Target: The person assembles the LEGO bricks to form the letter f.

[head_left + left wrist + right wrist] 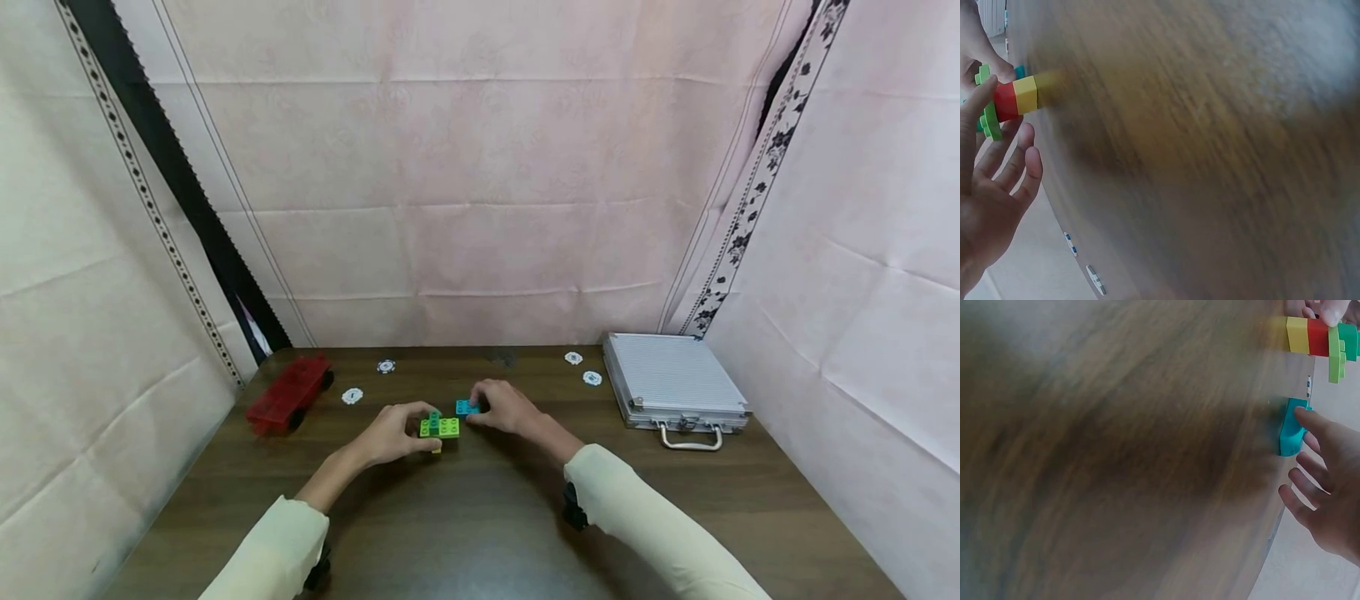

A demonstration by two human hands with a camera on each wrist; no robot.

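Note:
My left hand [390, 433] pinches a small stack of toy building bricks between thumb and fingers. On top of the stack is a dark green brick [434, 420], seated on a wider light green brick [450, 428]. Below these, the left wrist view shows a red brick [1005, 102] and then a yellow brick [1026, 94] at the bottom, close over the table. Just to the right of the stack, my right hand [504, 407] grips a blue brick [462, 407] by its sides. In the right wrist view the blue brick [1291, 430] sits low at the tabletop, apart from the stack.
A red toy vehicle [292, 393] stands at the back left of the wooden table [465, 533]. White-and-dark poker chips [352, 396] lie on both sides towards the back. At the right rests a silver case [678, 379], its handle facing me. Pale cloth [487, 167] encloses the table.

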